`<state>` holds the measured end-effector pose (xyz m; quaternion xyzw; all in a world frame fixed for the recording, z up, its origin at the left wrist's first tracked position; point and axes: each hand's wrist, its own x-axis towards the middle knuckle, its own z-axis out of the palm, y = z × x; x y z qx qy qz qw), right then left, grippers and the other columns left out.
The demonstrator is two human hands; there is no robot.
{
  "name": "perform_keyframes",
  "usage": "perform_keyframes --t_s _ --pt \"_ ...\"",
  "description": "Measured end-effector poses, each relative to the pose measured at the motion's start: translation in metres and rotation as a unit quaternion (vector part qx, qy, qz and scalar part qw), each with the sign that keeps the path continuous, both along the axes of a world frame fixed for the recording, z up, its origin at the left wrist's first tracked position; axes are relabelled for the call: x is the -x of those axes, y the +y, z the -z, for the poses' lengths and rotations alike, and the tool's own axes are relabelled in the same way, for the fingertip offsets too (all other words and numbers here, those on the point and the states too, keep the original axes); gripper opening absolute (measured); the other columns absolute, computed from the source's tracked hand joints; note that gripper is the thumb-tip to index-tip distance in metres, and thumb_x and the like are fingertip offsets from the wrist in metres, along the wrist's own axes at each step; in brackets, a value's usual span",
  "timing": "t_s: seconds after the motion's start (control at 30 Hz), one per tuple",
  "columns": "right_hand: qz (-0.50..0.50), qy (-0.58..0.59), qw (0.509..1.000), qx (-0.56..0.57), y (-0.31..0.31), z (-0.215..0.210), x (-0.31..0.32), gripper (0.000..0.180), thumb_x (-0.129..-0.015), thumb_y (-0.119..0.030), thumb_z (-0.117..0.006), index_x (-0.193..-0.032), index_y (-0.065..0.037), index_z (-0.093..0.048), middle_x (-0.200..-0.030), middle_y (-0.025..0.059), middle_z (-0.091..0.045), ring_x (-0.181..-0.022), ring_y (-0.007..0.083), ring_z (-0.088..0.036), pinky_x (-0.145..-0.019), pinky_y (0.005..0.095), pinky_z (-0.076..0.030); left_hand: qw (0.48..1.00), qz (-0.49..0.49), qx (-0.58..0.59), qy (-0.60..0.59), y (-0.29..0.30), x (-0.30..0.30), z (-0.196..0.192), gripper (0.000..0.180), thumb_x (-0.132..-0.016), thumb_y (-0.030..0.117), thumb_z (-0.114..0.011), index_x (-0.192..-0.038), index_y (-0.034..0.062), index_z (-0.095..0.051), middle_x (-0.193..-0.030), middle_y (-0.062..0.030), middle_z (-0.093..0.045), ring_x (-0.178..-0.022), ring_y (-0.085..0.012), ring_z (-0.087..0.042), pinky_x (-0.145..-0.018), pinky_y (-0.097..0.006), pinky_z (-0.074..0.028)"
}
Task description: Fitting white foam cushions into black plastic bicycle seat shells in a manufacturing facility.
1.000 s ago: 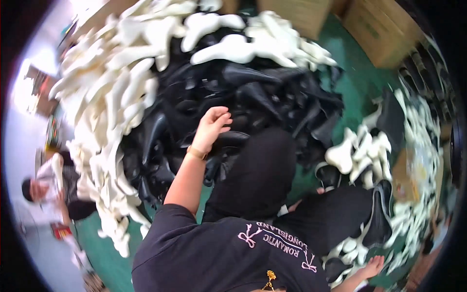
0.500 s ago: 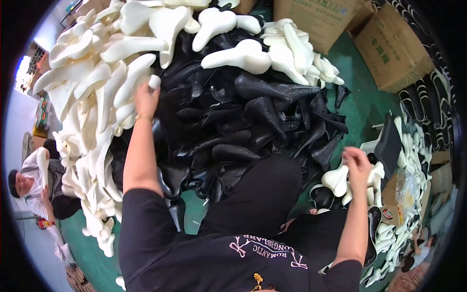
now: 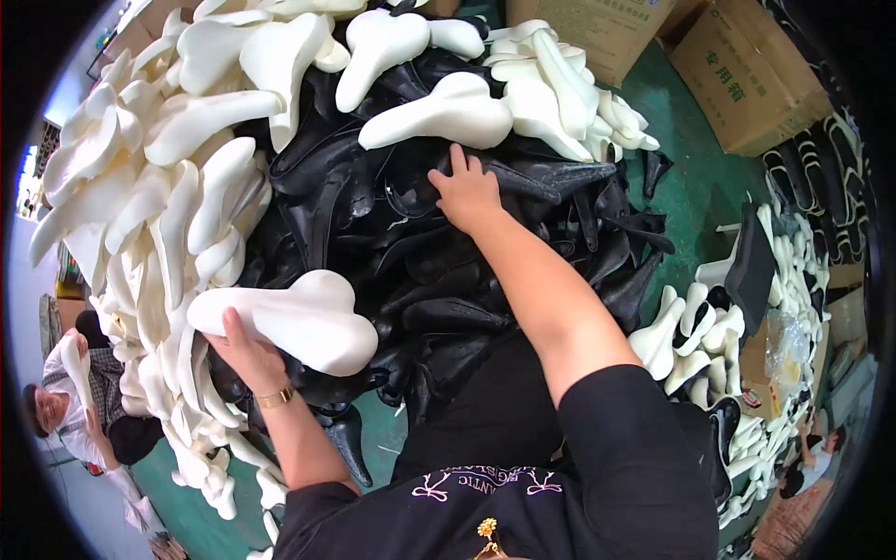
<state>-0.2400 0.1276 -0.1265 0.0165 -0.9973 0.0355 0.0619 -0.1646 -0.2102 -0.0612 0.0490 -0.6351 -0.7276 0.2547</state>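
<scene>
My left hand [image 3: 250, 357] grips a white foam bicycle saddle pad [image 3: 322, 327] by its narrow nose, thumb on top. The pad's wide end points right, over the near left of the black pile. Over the middle of that pile my right hand [image 3: 467, 194] reaches out with fingers spread, holding nothing. Its fingertips are by a black saddle cover [image 3: 411, 182]; whether they touch it I cannot tell. Just beyond them another white saddle pad [image 3: 443, 112] lies across the black pieces. A big heap of white pads [image 3: 177, 205] rises on the left.
Cardboard boxes [image 3: 747, 79] stand at the far right. More white pads [image 3: 658, 336] lie near a dark grey panel [image 3: 749, 271] on the right. A seated person [image 3: 70, 401] at the left holds a white pad. My knee reaches the pile's near edge. The floor [image 3: 691, 196] is green.
My left hand has come back from the white heap with a saddle pad in it. My right hand has swung from the right-hand white pads to the middle of the black pile.
</scene>
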Motion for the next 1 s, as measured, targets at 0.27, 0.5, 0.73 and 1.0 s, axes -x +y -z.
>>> perform_keyframes --t_s 0.27,0.5,0.73,1.0 --pt "0.172 0.067 0.972 0.144 0.136 -0.037 -0.081 0.019 -0.080 -0.008 -0.051 -0.093 -0.012 -0.064 -0.095 0.0133 -0.065 -0.090 0.0331 -0.063 -0.075 0.0450 -0.051 0.973 0.190 0.105 -0.083 0.017 0.008 0.023 0.052 -0.082 0.023 -0.071 -0.121 -0.0049 -0.051 -0.115 -0.0153 -0.061 -0.105 -0.0240 -0.060 -0.095 -0.037 -0.045" --pt "0.367 0.179 0.718 0.564 0.253 -0.046 -0.262 0.027 -0.080 -0.006 -0.058 -0.104 -0.005 -0.070 -0.081 0.0097 -0.071 -0.068 0.0140 -0.067 -0.057 0.0314 -0.054 0.895 0.147 -0.415 -0.069 0.017 -0.007 -0.043 0.080 -0.085 0.067 -0.050 -0.134 0.0039 -0.044 -0.134 -0.0121 -0.051 -0.122 -0.0285 -0.050 -0.106 -0.046 -0.039" --pt "0.304 0.021 0.944 0.127 0.175 0.038 -0.340 0.030 -0.064 -0.021 -0.080 -0.073 -0.006 -0.056 -0.080 0.0139 -0.054 -0.081 0.0357 -0.057 -0.072 0.0452 -0.046 0.804 0.383 -0.413 -0.190 0.073 -0.098 -0.024 0.055 -0.090 0.035 -0.047 -0.134 0.0021 -0.044 -0.138 -0.0133 -0.049 -0.126 -0.0291 -0.047 -0.109 -0.046 -0.033" --pt "0.315 0.129 0.724 0.600 0.191 0.041 -0.331 0.016 -0.073 -0.010 -0.066 -0.066 -0.009 -0.051 -0.069 -0.0020 -0.053 -0.068 0.0101 -0.050 -0.065 0.0271 -0.042 0.778 0.424 -0.411 -0.216 0.098 -0.129 -0.061 0.047 -0.088 0.027 -0.039 -0.119 -0.0062 -0.052 -0.114 -0.0189 -0.062 -0.104 -0.0302 -0.061 -0.092 -0.041 -0.049"
